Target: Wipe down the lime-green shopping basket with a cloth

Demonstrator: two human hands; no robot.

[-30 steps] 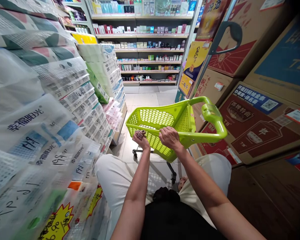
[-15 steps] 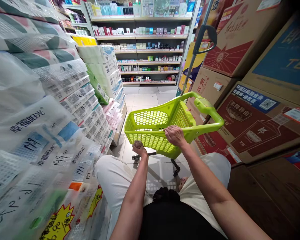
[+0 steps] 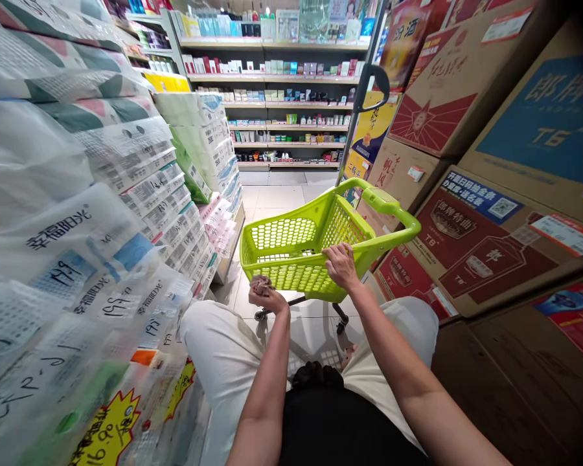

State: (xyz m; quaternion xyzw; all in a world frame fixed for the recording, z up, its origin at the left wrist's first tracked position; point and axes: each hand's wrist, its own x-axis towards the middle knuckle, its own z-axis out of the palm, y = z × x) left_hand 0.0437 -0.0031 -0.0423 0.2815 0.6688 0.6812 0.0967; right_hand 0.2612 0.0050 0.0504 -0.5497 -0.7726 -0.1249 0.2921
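A lime-green shopping trolley (image 3: 381, 244) with a lattice basket stands in front of my knees, its handle bar pointing to the right. The fingers of my right hand (image 3: 341, 265) are closed over the near rim of the basket. Just below the basket's left corner, my left hand (image 3: 273, 301) is turned up and closed around a crumpled brownish-pink cloth (image 3: 261, 285). The cloth is bunched up and stays just apart from the basket wall. Inside the basket I see only its lattice and floor.
Stacked packs of tissue paper (image 3: 111, 259) rise close on my left. Cardboard cartons (image 3: 495, 239) are piled on the right. A grey pole with a dark loop handle (image 3: 372, 87) stands behind the trolley. Shelves of small boxed goods (image 3: 272, 79) cross the far end.
The trolley's handle end has swung left in view, with my right hand still on the rim. My left hand has moved slightly left and turned, showing more of the cloth.
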